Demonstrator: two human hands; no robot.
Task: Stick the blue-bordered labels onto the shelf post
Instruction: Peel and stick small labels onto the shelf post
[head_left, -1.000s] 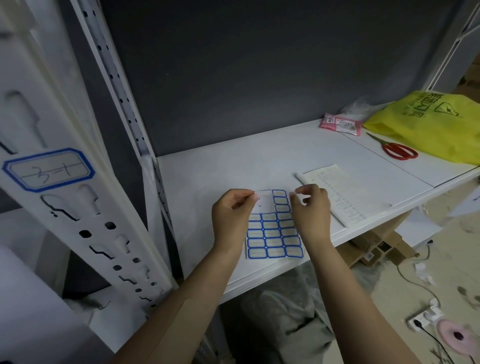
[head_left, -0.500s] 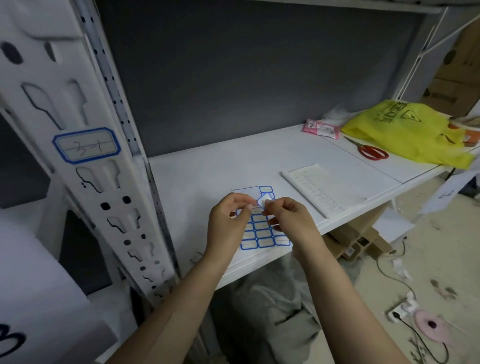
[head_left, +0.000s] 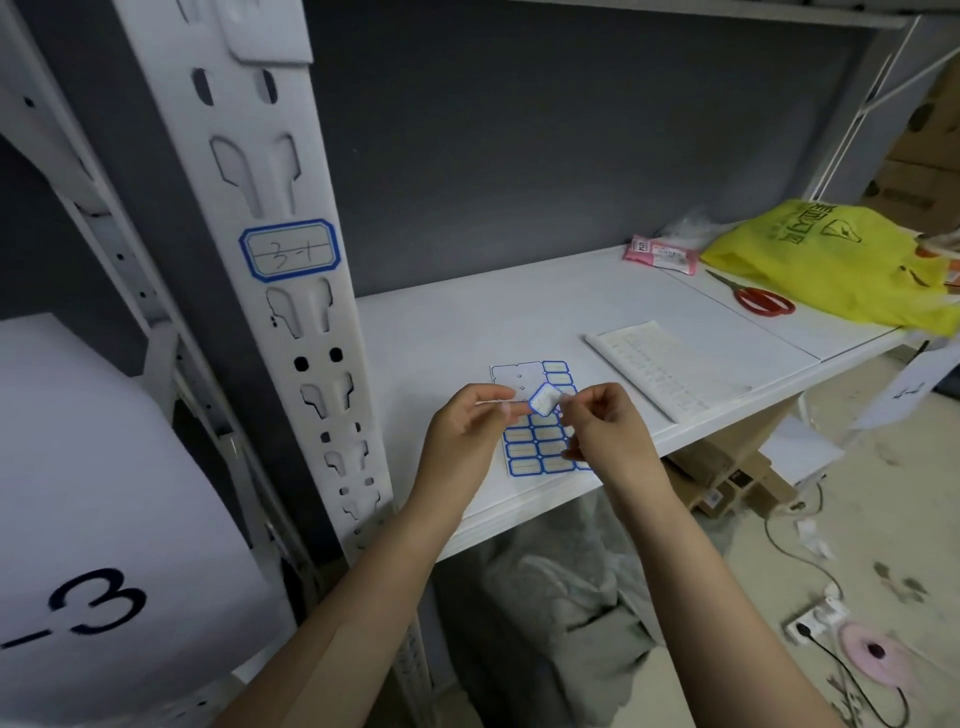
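A sheet of blue-bordered labels lies on the white shelf board, its top-left part bare. Above the sheet, one peeled blue-bordered label is held between both hands. My right hand pinches its right edge. My left hand touches its left edge with thumb and forefinger. The white slotted shelf post stands to the left. It carries a stuck blue-bordered label with handwriting on it.
A white ruled paper pad lies right of the sheet. Red scissors, a yellow plastic bag and a pink packet sit at the shelf's far right. A white board marked "3" is at left. Cardboard boxes and cables lie on the floor.
Both hands have come together over the sheet and lifted one label off it. The view has shifted, so the post sits nearer the middle.
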